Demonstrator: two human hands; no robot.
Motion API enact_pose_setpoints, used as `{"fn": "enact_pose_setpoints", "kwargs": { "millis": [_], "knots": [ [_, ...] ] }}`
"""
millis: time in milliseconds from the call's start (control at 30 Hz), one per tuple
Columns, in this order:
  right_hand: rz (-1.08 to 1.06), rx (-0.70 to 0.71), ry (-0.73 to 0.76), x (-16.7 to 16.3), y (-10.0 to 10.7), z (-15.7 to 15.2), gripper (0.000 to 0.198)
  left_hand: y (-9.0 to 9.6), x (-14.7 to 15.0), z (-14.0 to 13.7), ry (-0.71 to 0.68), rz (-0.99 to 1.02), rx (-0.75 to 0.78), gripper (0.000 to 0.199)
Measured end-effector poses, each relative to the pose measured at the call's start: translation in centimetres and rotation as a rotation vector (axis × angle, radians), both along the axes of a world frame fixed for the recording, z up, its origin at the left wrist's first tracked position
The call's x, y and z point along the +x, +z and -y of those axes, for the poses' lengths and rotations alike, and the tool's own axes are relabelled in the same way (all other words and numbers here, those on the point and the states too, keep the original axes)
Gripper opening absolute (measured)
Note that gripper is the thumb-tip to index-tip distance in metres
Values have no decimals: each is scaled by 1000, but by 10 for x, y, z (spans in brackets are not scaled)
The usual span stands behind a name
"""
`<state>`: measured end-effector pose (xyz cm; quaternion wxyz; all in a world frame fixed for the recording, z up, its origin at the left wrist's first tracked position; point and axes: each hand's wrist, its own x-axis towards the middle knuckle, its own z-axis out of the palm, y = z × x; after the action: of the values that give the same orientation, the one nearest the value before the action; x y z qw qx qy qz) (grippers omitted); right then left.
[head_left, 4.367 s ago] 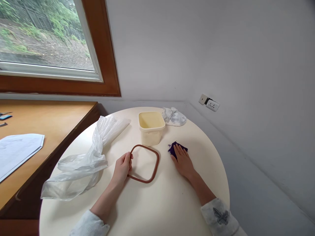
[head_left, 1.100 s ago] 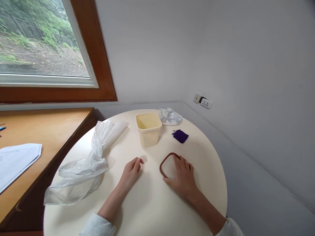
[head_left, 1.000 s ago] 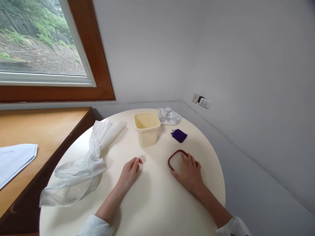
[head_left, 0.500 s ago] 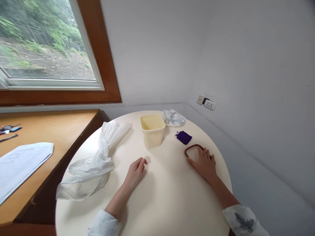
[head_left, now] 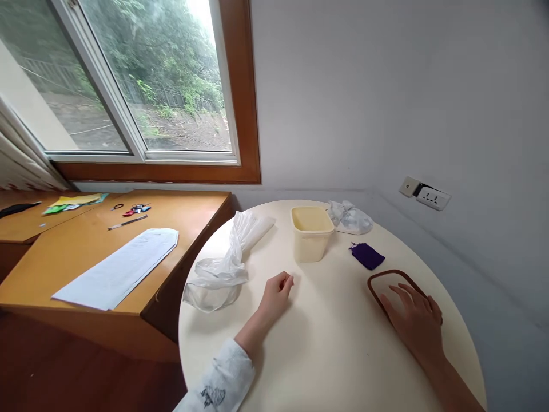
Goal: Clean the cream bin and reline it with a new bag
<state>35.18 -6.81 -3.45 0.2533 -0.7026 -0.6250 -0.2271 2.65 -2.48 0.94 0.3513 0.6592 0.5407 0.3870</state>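
Observation:
My left hand point(head_left: 277, 292) rests on the round cream table with its fingers curled closed, and nothing shows in them. Right of it, my right hand point(head_left: 414, 315) lies over a rounded rectangular brown rim point(head_left: 392, 272), fingers spread apart. The thumb is by the rim's left side and the outer fingers reach its right side. The near part of the rim is hidden under the hand; I cannot tell whether its middle is clear or open. A square cream plastic container point(head_left: 311, 246) stands upright beyond both hands, its top open. A folded dark purple cloth point(head_left: 367, 256) lies behind the rim.
A crumpled clear plastic bag point(head_left: 227, 266) spreads over the table's left side. Behind the container lies another bag point(head_left: 351, 218), whitish and bunched. The wooden desk point(head_left: 193, 212) at left carries papers point(head_left: 120, 266), a pen point(head_left: 127, 222) and keys point(head_left: 137, 209). Walls border the table's back and right.
My view has swung left, so everything sits farther right and more of the desk shows. The right hand's fingers have spread and moved off the rim's far right side. My left hand remains curled.

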Motion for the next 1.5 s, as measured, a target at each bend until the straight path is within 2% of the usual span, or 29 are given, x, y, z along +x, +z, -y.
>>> {"fn": "enact_pose_setpoints", "kwargs": {
  "millis": [133, 267, 333, 367, 433, 467, 500, 567, 633, 733, 933, 1167, 1300, 1500],
  "knots": [
    [-38, 11, 20, 0, 3, 2, 40, 13, -11, 3, 78, -43, 77, 31],
    [-69, 14, 47, 3, 1, 3, 40, 39, -39, -3, 143, -129, 160, 25],
    [-85, 21, 50, 5, 0, 3, 40, 51, -59, -11, 189, -205, 180, 39],
    [-90, 28, 48, 5, 0, 3, 40, 56, -70, -15, 204, -360, 172, 51],
    [-91, 39, 46, 6, 0, 3, 41, 61, -91, -24, 214, -666, 83, 68],
    [-91, 40, 49, 6, 0, 3, 42, 61, -101, -28, 200, -783, -9, 74],
    [-91, 40, 53, 6, 1, 3, 43, 60, -109, -32, 177, -873, -132, 79],
    [-92, 47, 62, 6, 2, 4, 44, 53, -122, -36, 146, -912, -222, 86],
    [-90, 70, 66, 6, 3, 4, 45, 45, -130, -37, 113, -920, -264, 89],
    [-80, 114, 81, 5, 4, 4, 42, 37, -134, -34, 81, -924, -286, 81],
    [-69, 196, 158, 3, 3, 6, 33, 34, -134, -30, 70, -895, -268, 63],
    [-69, 269, 222, -5, 4, 10, 21, 45, -125, -30, 15, -717, -284, 43],
    [-71, 251, 274, -11, 8, 13, 18, 57, -117, -26, -6, -581, -311, 34],
    [-86, 198, 313, -17, 10, 15, 18, 61, -106, -19, -44, -455, -365, 38]
  ]
}}
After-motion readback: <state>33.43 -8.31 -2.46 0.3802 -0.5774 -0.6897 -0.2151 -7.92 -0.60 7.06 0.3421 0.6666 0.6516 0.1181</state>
